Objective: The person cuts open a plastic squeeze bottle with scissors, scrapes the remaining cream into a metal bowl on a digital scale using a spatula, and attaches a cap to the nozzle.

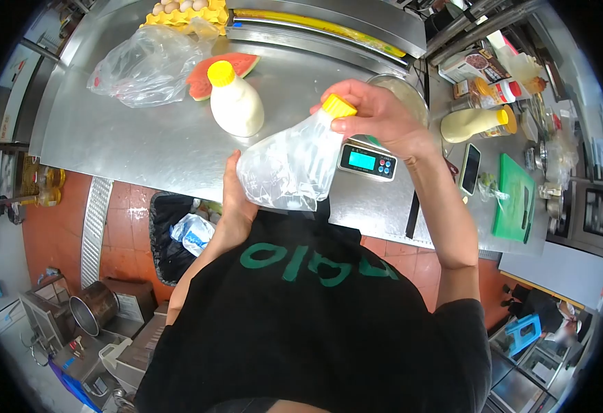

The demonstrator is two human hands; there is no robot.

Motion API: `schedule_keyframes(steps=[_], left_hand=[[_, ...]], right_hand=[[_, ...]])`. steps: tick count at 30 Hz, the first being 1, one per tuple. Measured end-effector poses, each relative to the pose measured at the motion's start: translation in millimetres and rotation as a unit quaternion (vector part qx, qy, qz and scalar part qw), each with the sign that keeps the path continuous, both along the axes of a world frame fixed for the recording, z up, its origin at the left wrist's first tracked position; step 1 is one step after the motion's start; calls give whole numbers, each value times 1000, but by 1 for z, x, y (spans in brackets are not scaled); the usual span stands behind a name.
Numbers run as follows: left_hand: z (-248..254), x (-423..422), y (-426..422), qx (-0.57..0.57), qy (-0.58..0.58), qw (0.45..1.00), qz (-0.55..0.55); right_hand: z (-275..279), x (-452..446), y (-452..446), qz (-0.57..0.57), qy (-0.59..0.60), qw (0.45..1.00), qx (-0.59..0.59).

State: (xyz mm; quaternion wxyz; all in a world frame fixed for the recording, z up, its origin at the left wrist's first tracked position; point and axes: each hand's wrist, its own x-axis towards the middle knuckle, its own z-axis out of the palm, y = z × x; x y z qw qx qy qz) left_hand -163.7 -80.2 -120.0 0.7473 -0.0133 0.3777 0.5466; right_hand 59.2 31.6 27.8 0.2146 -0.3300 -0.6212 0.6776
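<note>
A see-through plastic bottle (291, 165) with whitish residue on its walls is tilted in front of my apron. My right hand (377, 117) closes around its yellow cap (338, 106) and neck. At the bottle's base, my left hand (236, 186) cups the side, some fingers hidden behind the plastic. Just beyond stands a bottle of creamy white liquid (238, 107), also yellow-capped. Below my right hand lies a digital scale (368, 162) with a lit display. A round bowl (404, 96) is partly hidden behind that hand.
Watermelon (246, 63), a clear plastic bag (146, 65) and an egg tray (184, 17) sit on the steel counter's far left. Right, there are a phone (471, 169), a green cutting board (511, 196) with a knife, and another filled bottle (470, 125). A bin (160, 241) stands below left.
</note>
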Motion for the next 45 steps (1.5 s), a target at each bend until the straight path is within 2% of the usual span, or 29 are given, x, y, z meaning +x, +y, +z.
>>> schedule_keyframes(steps=[6, 7, 9, 11, 15, 17, 18, 20, 23, 27, 33, 36, 38, 40, 43, 45], left_hand=[[16, 12, -7, -74, 29, 997, -15], [11, 11, -5, -74, 29, 997, -17], [3, 8, -4, -3, 39, 999, 15], [12, 8, -2, -23, 50, 998, 15], [8, 7, 3, -53, 35, 998, -13], [12, 4, 1, -68, 66, 995, -44], [16, 3, 0, -84, 97, 989, -75], [17, 3, 0, -95, 100, 987, -82], [16, 0, 2, -81, 111, 985, -103], [9, 1, -1, -50, 130, 987, -81], [0, -12, 2, -16, 102, 985, -142], [3, -12, 2, -22, 112, 984, -134], [11, -13, 6, -24, 118, 983, -139], [15, -14, 10, -24, 123, 982, -143], [16, -17, 13, 104, 228, 958, -142], [18, -19, 16, 76, 221, 962, -145]], right_hand=[[-9, -5, -7, -72, -31, 997, -22], [-16, -2, -3, -100, -12, 994, -47], [-22, 4, 0, -128, 7, 989, -75], [-25, 6, 2, -130, 57, 979, -148], [-28, 9, 0, -125, 80, 973, -176], [-30, 14, 0, -111, 44, 987, -105], [-28, 13, 0, -111, 44, 987, -106], [-21, 12, -4, -86, 6, 996, 25], [-22, 5, -7, -89, 44, 993, 65], [-24, 0, -5, -98, 39, 992, 75], [-23, 11, -2, -57, 56, 995, 58], [-21, 12, -4, -64, 40, 996, 42], [-21, 16, -1, -33, 19, 993, 111], [-16, 17, -1, -35, 19, 993, 114], [-11, 16, -2, -36, 23, 992, 115], [-9, 15, -2, -37, 25, 993, 111]])
